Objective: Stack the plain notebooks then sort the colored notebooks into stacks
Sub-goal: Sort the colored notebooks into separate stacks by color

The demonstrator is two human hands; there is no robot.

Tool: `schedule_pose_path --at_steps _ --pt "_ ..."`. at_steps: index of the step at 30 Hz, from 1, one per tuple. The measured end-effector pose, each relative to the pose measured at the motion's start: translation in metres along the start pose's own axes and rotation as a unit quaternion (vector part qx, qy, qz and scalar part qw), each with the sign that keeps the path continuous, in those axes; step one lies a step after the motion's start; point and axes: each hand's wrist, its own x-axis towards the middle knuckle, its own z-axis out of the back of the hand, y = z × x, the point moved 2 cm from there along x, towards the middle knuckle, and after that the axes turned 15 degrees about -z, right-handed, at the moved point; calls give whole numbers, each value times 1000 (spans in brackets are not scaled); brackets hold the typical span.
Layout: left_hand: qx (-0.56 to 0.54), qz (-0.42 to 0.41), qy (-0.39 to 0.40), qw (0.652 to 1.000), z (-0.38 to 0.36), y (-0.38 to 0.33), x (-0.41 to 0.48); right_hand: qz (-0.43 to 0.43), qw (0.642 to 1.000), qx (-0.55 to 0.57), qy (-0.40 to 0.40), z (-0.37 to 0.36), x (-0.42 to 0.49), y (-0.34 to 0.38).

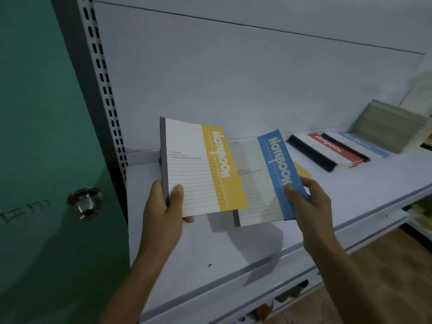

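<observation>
Notebooks sit along the white shelf point(233, 251) before me: a plain stack point(392, 125) far right, a red notebook point(334, 147) beside it. Above the shelf's left end I see the yellow notebook point(205, 169), its spine corner clamped between thumb and fingers of the left hand point(163, 206). It overlaps the blue notebook point(278, 169), pinched at its edge by the right hand point(311, 202).

Open shelf point(210, 249) front, green door point(46, 136) close at left, notebook row point(327, 148) and plain stack point(392, 127) occupying right end
</observation>
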Motion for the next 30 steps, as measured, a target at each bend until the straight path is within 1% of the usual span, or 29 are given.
schedule_pose_path --at_steps 5,8,13,18,24,30 --pt "12 -5 9 1000 -57 -11 -10 -8 1000 6 12 57 16 -9" --pt "17 12 3 1000 -97 -16 -21 -25 999 19 11 99 28 -20" --pt "24 36 -12 999 -163 -17 -37 -24 999 35 7 159 48 -33" --pt "34 42 -20 998 -204 -16 -39 -55 994 89 -10 204 75 -34" --pt "71 34 -12 997 -238 -11 -17 -95 987 126 3 226 106 -33" --pt "91 49 -27 994 -261 6 5 -117 983 132 45 211 134 -32"
